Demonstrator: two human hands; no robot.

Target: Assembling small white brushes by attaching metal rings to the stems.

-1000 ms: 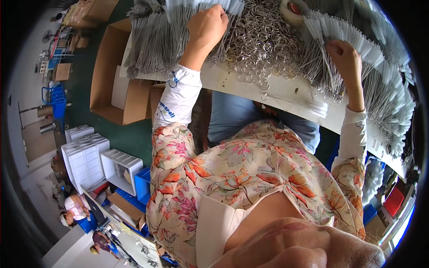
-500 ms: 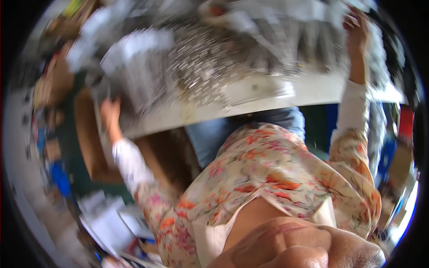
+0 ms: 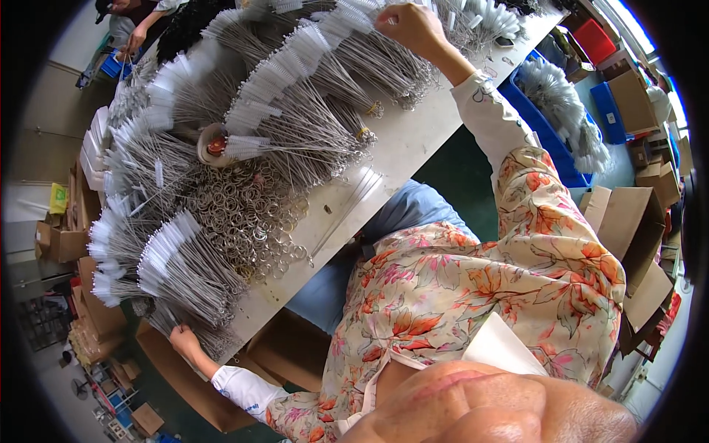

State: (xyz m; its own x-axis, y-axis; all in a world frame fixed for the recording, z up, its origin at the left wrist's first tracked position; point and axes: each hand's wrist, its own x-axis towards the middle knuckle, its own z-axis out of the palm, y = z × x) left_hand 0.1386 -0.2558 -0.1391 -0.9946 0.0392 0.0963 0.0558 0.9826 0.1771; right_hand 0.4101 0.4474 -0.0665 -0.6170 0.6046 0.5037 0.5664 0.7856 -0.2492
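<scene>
My left hand (image 3: 186, 342) is at the table's near left corner with its fingers closed. A thin pale brush (image 3: 174, 316) seems to stick up from them, beside a fanned bundle of wire-handled brushes (image 3: 190, 269) with white bristles. My right hand (image 3: 410, 26) reaches over the far right brushes, its fingers curled near the white bristle heads (image 3: 353, 21); what they hold, if anything, is hidden. Between the hands lie a heap of metal rings (image 3: 251, 207) and more ringed brush bundles (image 3: 314, 136).
A round tub (image 3: 213, 145) stands among the brushes. Loose wires (image 3: 347, 210) lie near the front edge of the white table (image 3: 284, 292). At the right a blue bin (image 3: 517, 100) holds more brushes, near open cardboard boxes (image 3: 628, 236). Another person's hand (image 3: 137, 38) shows at the far left.
The view has turned, so the table now slants up to the right, and the blur has cleared. Both hands stay spread at either end of the brushes; their grips earlier are too blurred to compare.
</scene>
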